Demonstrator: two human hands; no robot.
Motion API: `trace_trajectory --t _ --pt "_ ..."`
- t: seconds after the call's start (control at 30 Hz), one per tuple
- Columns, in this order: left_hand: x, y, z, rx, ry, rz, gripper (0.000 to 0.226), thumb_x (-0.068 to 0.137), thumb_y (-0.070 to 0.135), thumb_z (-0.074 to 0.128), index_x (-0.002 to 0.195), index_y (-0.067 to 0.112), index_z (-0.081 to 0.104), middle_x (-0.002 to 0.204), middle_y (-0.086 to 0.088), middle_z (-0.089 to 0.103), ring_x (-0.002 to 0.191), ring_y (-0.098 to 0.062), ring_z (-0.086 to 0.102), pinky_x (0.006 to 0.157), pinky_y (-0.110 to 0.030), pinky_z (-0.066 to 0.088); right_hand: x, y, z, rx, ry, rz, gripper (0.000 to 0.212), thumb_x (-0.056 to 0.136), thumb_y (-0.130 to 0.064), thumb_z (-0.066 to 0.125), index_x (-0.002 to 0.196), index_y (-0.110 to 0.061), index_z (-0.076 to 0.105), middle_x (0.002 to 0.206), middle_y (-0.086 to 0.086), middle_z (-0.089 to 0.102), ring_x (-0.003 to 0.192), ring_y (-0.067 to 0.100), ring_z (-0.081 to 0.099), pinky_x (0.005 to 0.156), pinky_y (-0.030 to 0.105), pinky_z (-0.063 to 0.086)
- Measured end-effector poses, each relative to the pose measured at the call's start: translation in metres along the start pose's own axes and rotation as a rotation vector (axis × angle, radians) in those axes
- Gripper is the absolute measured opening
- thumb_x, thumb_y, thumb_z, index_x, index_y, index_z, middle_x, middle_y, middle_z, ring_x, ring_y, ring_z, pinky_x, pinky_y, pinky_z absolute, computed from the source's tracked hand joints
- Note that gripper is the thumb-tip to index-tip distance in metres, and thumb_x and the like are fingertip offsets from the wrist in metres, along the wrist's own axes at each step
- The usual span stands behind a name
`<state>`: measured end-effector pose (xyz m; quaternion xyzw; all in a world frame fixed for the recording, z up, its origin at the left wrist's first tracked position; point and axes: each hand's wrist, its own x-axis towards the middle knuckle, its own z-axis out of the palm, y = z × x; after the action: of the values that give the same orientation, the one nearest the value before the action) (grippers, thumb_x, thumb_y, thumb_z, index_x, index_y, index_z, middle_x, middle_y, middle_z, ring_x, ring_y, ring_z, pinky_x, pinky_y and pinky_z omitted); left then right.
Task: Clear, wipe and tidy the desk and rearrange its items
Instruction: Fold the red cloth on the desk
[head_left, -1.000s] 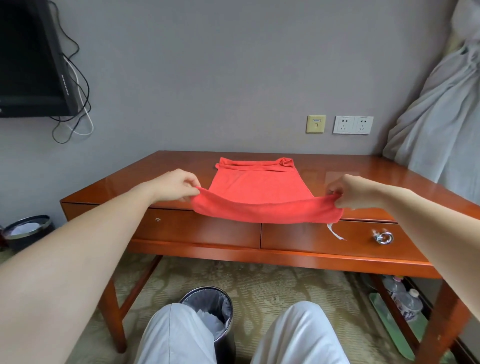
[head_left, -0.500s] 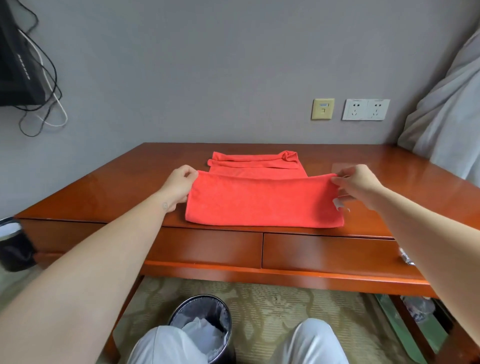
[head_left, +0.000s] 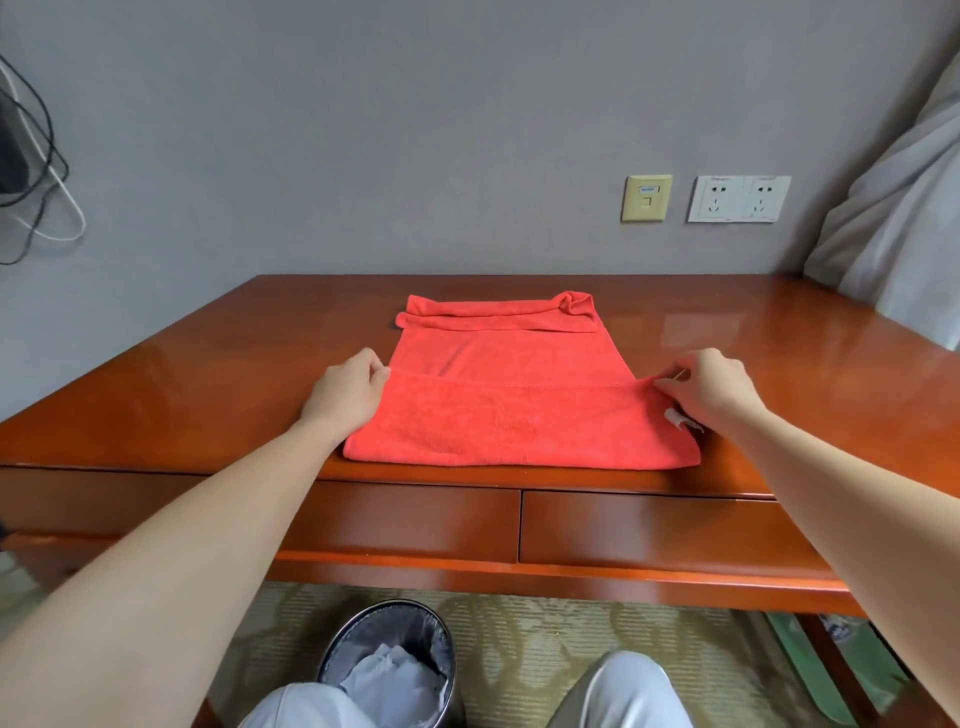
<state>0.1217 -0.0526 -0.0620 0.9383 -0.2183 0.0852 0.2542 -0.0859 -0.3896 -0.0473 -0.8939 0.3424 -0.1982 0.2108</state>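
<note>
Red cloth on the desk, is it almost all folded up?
Partly. Done: the red cloth lies on the desk, its near end folded over once. In hand: the left hand and right hand pinch that flap's corners. Left: the far end lies bunched, so more folding seems needed.

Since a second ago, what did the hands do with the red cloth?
The left hand and the right hand carried the near edge of the red terry cloth away from the person and laid it flat, making a fold. Both still pinch its corners. The cloth's bunched far end and the glossy brown wooden desk stayed put.
</note>
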Motion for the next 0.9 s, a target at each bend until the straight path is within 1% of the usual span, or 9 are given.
trace_trajectory --t 0.1,0.17,0.27,0.4,0.5,0.6,0.7,0.8,0.9 --pt "-0.004 0.006 -0.001 0.188 0.048 0.034 0.022 0.105 0.037 0.037 0.11 0.019 0.048 0.098 -0.008 0.064 0.085 -0.029 0.063 0.07 -0.04 0.051 -0.001 0.0 0.004 -0.026 0.007 -0.02 0.013 0.092 -0.027 0.062 0.098 -0.017 0.068 0.071 0.003 0.065 0.077 0.024 0.057 0.07 0.03 0.042" --pt "-0.004 0.011 -0.005 0.231 0.093 0.047 0.025 0.104 0.031 0.042 0.121 0.014 0.048 0.116 -0.012 0.06 0.102 -0.032 0.061 0.079 -0.045 0.053 -0.001 -0.005 0.007 -0.08 0.054 -0.083 0.018 0.092 -0.026 0.058 0.105 -0.015 0.064 0.085 0.009 0.07 0.087 0.03 0.06 0.073 0.034 0.044" --pt "-0.002 0.024 -0.006 0.101 0.093 0.16 0.028 0.102 0.025 0.044 0.126 0.012 0.052 0.128 -0.014 0.053 0.119 -0.032 0.051 0.098 -0.045 0.045 -0.006 -0.022 0.011 -0.144 0.104 -0.198 0.028 0.093 -0.024 0.05 0.112 -0.011 0.065 0.105 0.016 0.065 0.1 0.039 0.058 0.084 0.041 0.05" --pt "-0.019 0.062 0.003 -0.018 -0.267 0.306 0.035 0.104 0.034 0.042 0.131 0.016 0.054 0.138 -0.01 0.05 0.131 -0.027 0.045 0.109 -0.035 0.033 -0.027 -0.057 0.021 -0.282 -0.054 -0.347 0.031 0.098 -0.028 0.045 0.123 -0.02 0.06 0.123 0.011 0.063 0.116 0.034 0.054 0.094 0.041 0.045" --pt "-0.035 0.065 0.014 0.107 -0.473 0.336 0.056 0.104 0.048 0.032 0.153 0.02 0.032 0.162 -0.005 0.024 0.15 -0.022 0.017 0.122 -0.039 0.012 -0.042 -0.07 0.031 -0.474 -0.113 -0.458 0.042 0.101 -0.045 0.035 0.131 -0.022 0.054 0.132 0.005 0.059 0.123 0.029 0.053 0.099 0.04 0.039" --pt "-0.046 0.049 0.015 0.237 -0.498 0.316 0.064 0.099 0.064 0.018 0.157 0.038 0.007 0.165 0.009 -0.005 0.152 -0.014 -0.008 0.122 -0.048 -0.009 -0.051 -0.058 0.037 -0.377 -0.307 -0.433 0.06 0.099 -0.059 0.027 0.149 -0.028 0.035 0.156 0.0 0.034 0.144 0.023 0.031 0.116 0.041 0.023" --pt "-0.055 0.038 0.013 0.283 -0.457 0.301 0.071 0.092 0.075 0.013 0.155 0.045 0.001 0.164 0.011 -0.01 0.151 -0.015 -0.011 0.12 -0.051 -0.012 -0.057 -0.037 0.035 -0.348 -0.398 -0.408 0.064 0.095 -0.067 0.018 0.154 -0.043 0.011 0.163 -0.012 0.006 0.151 0.013 0.004 0.121 0.04 0.002" --pt "-0.058 0.036 0.007 0.309 -0.463 0.296 0.082 0.083 0.082 0.011 0.155 0.045 -0.001 0.164 0.008 -0.013 0.151 -0.016 -0.012 0.12 -0.052 -0.012 -0.056 -0.029 0.028 -0.38 -0.409 -0.404 0.064 0.091 -0.072 0.014 0.151 -0.051 0.004 0.163 -0.015 0.002 0.151 0.012 0.0 0.121 0.044 -0.002" --pt "-0.057 0.035 0.0 0.249 -0.536 0.29 0.091 0.076 0.086 0.015 0.155 0.045 -0.006 0.163 0.003 -0.02 0.15 -0.018 -0.018 0.12 -0.048 -0.014 -0.054 -0.028 0.025 -0.351 -0.424 -0.412 0.079 0.083 -0.078 0.014 0.154 -0.044 0.006 0.163 -0.011 0.004 0.151 0.013 -0.002 0.122 0.045 -0.004"
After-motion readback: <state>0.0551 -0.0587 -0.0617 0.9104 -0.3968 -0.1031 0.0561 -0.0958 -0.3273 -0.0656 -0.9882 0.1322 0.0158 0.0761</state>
